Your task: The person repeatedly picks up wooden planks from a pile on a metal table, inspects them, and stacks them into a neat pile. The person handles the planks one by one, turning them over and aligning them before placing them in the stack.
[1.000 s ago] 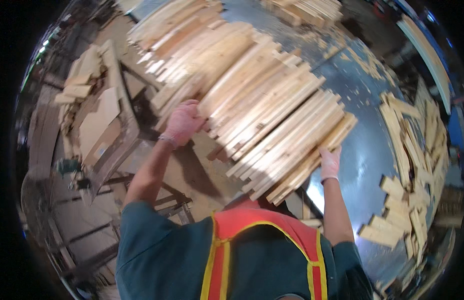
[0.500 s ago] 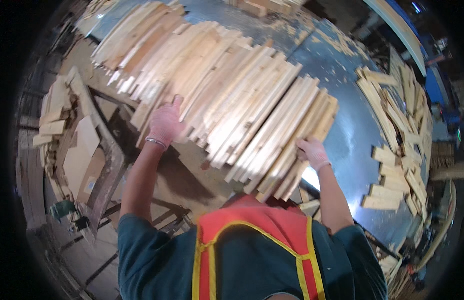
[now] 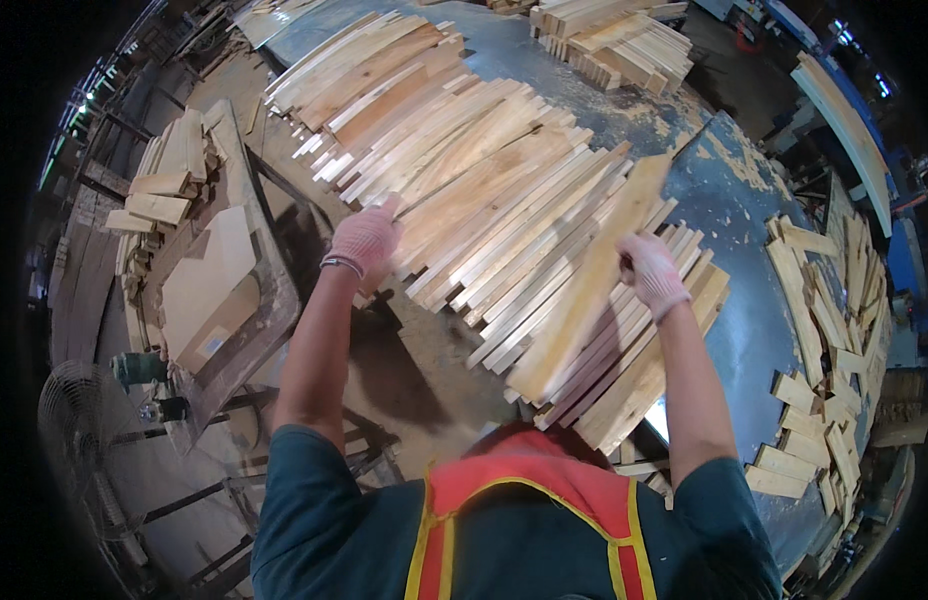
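A long row of narrow pale wooden boards lies side by side on a blue-grey metal tabletop, near ends jutting past its edge. My right hand, in a whitish-pink knit glove, is closed on one wider wooden board. That board is raised and lies aslant over the others, including a darker reddish board. My left hand, gloved alike, is at the near ends of boards in the middle of the row. Its thumb rests on top, and the other fingers curl below, partly hidden, seemingly around a board end.
Loose short offcuts lie piled at the table's right side. A stack of boards stands at the back. To the left is a stand with cardboard and wood pieces, a green motor and a wire fan. Sawdust covers parts of the tabletop.
My right hand has lifted a wide board off the right part of the row and tilted it leftward, uncovering a reddish board. My left hand stays at the near board ends. The whole view has shifted.
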Demonstrator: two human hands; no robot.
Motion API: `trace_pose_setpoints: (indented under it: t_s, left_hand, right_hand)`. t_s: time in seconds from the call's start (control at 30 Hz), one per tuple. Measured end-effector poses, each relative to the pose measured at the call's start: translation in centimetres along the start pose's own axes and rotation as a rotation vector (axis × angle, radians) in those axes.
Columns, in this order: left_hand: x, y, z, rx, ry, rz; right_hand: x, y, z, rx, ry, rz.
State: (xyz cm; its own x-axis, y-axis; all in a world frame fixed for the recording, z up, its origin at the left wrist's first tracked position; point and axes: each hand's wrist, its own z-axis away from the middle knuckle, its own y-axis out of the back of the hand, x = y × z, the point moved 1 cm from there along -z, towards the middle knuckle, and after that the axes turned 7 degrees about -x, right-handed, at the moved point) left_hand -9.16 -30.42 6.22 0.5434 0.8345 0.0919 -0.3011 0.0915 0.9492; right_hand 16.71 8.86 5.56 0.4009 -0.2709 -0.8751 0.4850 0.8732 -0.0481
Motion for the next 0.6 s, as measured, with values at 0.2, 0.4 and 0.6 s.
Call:
trace_pose_setpoints:
  t_s: [0.2, 0.4, 0.6]
  left_hand:
    - [0.7, -0.4, 1.8, 0.059, -0.005, 0.059]
    - [3.8, -1.9, 7.0, 0.504, 0.109, -0.173]
    - [5.5, -14.3, 17.6, 0.810, 0.221, 0.423]
  right_hand:
    - [-0.2, -16.0, -6.5, -0.136, -0.049, -0.114]
    - [0.0, -16.0, -1.2, -0.574, -0.008, 0.017]
    - [11.7, 10.8, 8.8, 0.492, 0.431, 0.454]
